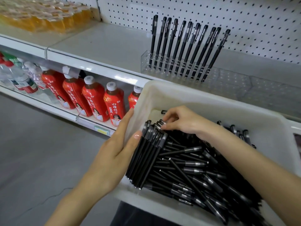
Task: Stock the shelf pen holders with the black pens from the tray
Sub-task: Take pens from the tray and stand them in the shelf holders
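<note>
A white plastic tray (162,93) in the lower right holds a heap of loose black pens (195,173). My left hand (117,149) holds a bundle of several black pens (146,157) at the tray's left wall, thumb over the caps and fingers along the outside of the wall. My right hand (180,121) reaches into the tray and pinches the cap ends at the top of that bundle. On the shelf behind, a clear acrylic pen holder (145,62) carries a row of several upright black pens (184,46).
The grey shelf (101,44) has bare surface left of the holder, and more clear holders (241,82) lie to its right. White pegboard (211,12) backs it. Red juice bottles (94,98) and water bottles (19,75) fill the lower shelf. Orange drink packs (42,15) sit far left.
</note>
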`<move>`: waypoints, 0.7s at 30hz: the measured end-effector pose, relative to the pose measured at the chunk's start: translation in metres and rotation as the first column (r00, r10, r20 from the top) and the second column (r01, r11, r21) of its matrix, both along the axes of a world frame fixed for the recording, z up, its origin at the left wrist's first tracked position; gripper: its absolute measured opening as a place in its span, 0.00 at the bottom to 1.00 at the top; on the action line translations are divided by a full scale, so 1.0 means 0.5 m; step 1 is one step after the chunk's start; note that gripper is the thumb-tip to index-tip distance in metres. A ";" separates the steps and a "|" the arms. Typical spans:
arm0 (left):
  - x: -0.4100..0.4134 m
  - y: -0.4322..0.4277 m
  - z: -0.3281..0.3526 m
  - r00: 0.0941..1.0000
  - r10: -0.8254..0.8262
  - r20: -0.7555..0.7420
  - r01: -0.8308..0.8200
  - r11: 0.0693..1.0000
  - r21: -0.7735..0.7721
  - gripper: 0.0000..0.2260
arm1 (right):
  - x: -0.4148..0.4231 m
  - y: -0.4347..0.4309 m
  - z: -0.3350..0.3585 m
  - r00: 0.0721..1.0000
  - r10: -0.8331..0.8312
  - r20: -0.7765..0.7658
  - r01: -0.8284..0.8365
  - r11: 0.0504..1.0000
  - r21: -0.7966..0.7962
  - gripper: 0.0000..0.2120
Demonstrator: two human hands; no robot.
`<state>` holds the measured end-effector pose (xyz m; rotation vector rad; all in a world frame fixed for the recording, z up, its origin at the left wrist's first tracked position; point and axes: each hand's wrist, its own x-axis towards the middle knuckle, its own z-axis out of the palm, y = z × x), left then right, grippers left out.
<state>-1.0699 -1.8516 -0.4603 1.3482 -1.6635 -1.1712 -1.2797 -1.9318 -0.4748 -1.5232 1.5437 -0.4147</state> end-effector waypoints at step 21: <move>-0.142 -0.123 0.112 0.956 -0.071 0.285 0.170 0.924 -0.342 0.28 | -0.151 0.049 0.192 0.935 0.035 0.353 0.097 0.932 -0.350 0.08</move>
